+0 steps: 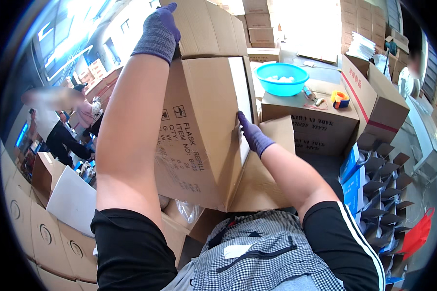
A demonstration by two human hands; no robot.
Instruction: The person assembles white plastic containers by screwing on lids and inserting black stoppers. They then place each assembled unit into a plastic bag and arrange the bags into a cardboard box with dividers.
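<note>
A large brown cardboard box (204, 97) with dark print on its side stands tilted in front of me, its flaps folded out. My left hand (161, 31), in a purple and grey knit glove, holds the box's far left edge beside a raised flap (211, 29). One finger shows there; the others are partly hidden. My right hand (252, 133), in a purple glove, grips the box's right edge, next to a white sheet or lining (244, 87) just inside the opening. A lower flap (267, 169) hangs below the right wrist. The box's contents are hidden.
A blue basin (282, 80) of white pieces and an orange-and-blue tape dispenser (340, 99) sit on a closed carton (310, 123). An open carton (374, 97) stands right. Below it are divided compartments (378, 194) and a red bag (416, 235). Cartons (48, 233) line the left; people (58, 121) work beyond.
</note>
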